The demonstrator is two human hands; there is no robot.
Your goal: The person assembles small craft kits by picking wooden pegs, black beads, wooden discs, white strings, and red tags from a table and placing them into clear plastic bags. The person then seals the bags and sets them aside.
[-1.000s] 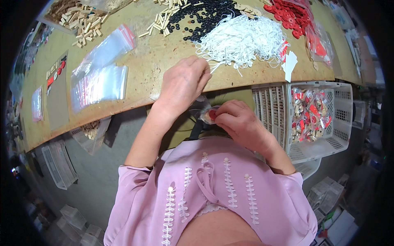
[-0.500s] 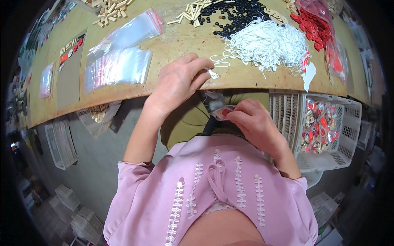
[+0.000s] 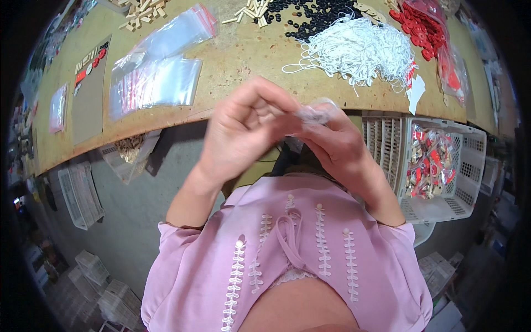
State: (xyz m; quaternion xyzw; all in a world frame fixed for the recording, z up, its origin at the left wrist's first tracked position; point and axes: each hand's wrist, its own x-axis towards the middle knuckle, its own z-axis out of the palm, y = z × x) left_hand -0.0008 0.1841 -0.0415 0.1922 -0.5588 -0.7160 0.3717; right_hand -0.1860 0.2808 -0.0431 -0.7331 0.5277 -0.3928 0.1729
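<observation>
Right hand (image 3: 345,141): fingers pinching clear bag (image 3: 321,113), near table (image 3: 218,91). Left hand (image 3: 238,133): fingers curled beside bag; grip indistinct. Possible hazard: bag slipping, from loose pinch.

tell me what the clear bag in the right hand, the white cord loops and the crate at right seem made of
Clear bag: probably thin, glossy plastic film; see-through with bright glints, though blurred.
White cord loops: likely textile string, cotton or synthetic unclear; they lie thin, limp and tangled.
Crate: apparently rigid moulded plastic with a slight sheen; its pale walls carry regular perforations.
</observation>
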